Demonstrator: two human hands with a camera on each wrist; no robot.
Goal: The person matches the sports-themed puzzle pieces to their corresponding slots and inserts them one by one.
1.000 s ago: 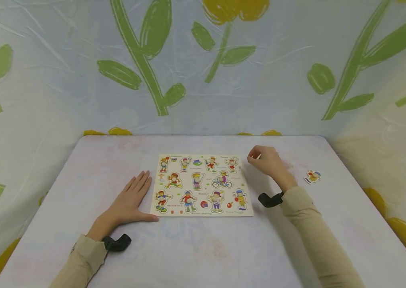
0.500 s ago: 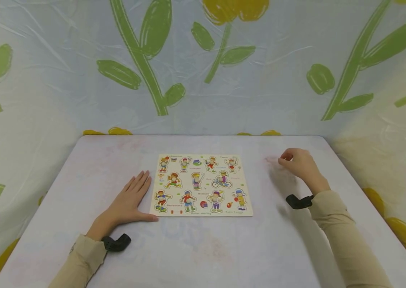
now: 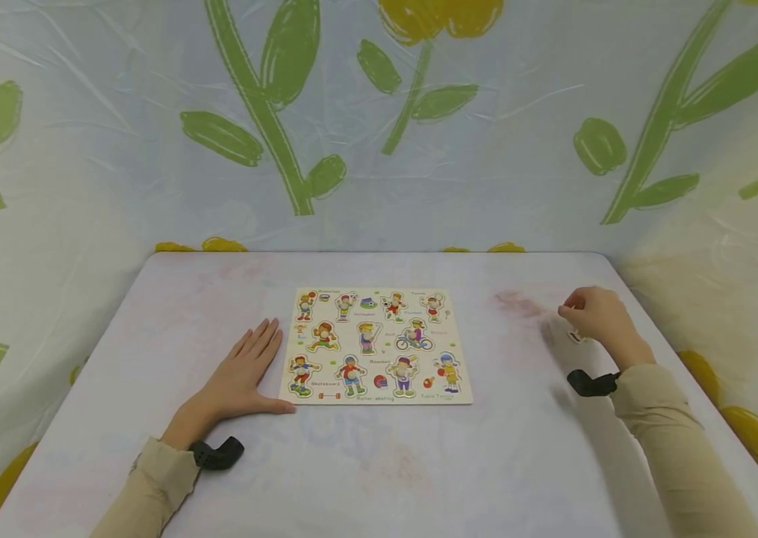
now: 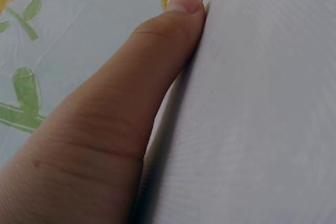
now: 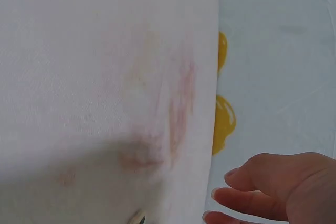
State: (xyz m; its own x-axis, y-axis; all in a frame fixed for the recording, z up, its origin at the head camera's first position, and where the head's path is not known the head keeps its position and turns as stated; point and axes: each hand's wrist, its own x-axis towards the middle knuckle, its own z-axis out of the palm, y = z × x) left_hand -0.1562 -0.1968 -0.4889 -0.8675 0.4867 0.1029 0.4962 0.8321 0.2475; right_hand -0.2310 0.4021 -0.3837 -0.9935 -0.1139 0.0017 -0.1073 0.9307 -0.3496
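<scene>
A peg puzzle board lies flat on the table, with several sports figures set in it. My left hand rests on the table at the board's left side, fingers straight, its thumb touching the near left corner. In the left wrist view, that thumb lies against the board's edge. Over on the right, my right hand hovers above a loose figure puzzle piece, which it mostly hides. In the right wrist view its loosely bent fingers hold nothing; part of the piece shows at the bottom edge.
The table has a pale cloth with faint pinkish patches. A flowered sheet hangs behind the table's far edge and down both sides. A black wrist camera sits on the left wrist, another on the right.
My right hand has moved right, from beside the board's far right corner to above the loose piece, now largely covered. My left hand and the board have stayed still.
</scene>
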